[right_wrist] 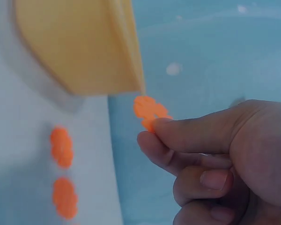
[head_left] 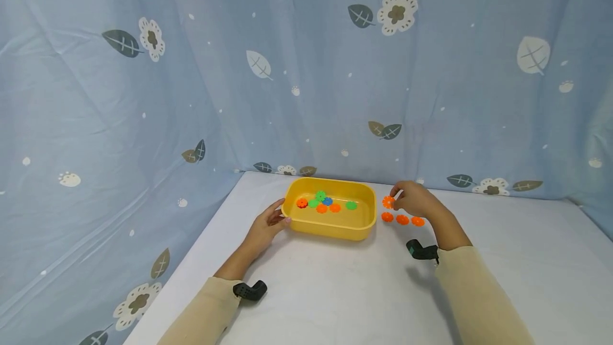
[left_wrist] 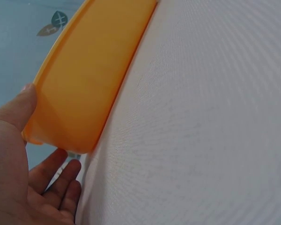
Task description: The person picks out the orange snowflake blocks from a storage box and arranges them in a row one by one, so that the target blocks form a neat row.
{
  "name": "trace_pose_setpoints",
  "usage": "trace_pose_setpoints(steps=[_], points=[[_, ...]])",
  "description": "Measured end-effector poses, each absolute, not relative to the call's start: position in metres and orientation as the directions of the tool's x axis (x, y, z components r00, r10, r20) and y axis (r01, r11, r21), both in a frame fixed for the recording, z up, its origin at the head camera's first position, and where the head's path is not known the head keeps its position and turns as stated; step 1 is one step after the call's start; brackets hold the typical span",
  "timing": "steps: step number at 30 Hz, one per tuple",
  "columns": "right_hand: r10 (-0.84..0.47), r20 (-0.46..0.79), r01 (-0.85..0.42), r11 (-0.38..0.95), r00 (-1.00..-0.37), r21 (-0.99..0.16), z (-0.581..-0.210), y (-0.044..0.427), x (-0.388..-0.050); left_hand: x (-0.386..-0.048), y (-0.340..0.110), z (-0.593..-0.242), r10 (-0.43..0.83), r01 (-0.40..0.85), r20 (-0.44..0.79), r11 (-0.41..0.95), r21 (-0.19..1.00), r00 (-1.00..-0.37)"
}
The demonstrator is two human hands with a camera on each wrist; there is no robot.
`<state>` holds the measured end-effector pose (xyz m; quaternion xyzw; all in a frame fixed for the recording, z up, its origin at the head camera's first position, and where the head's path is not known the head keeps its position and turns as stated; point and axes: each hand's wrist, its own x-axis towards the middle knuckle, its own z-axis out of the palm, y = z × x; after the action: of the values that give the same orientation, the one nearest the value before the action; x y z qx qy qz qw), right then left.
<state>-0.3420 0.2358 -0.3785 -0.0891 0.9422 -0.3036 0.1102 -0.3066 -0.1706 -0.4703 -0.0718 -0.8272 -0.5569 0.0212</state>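
Note:
My right hand pinches an orange flower-shaped plastic disc between thumb and forefinger, just off the right end of the yellow tub. The other fingers of that hand are curled in, as the right wrist view shows. Below it, a row of orange discs lies on the white table. At the tub's left end, my left hand holds the rim, thumb on the front side and fingers around the end. Inside the tub lie several discs, among them a green disc, a blue disc and a red-orange disc.
A white cloth covers the table. Behind and to the left hangs a blue curtain printed with leaves and flowers, meeting the table just behind the tub. A black wrist camera sits on the left wrist, another black camera on the right.

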Motion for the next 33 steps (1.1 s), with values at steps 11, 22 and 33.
trace_pose_setpoints(steps=[11, 22, 33], points=[[-0.197, -0.163, -0.067, 0.811, -0.967, -0.582, -0.407, 0.285, -0.338, -0.305, -0.168, -0.467, 0.083, 0.121, 0.098, 0.358, 0.926, -0.992], [-0.174, -0.162, -0.051, 0.819, -0.971, -0.572, -0.414, 0.318, -0.33, -0.304, -0.169, -0.466, 0.076, 0.123, 0.102, 0.375, 0.919, -0.992], [-0.108, -0.193, 0.019, 0.828, -0.975, -0.561, -0.425, 0.339, -0.333, -0.306, -0.17, -0.469, 0.08, 0.123, 0.1, 0.362, 0.924, -0.992]])
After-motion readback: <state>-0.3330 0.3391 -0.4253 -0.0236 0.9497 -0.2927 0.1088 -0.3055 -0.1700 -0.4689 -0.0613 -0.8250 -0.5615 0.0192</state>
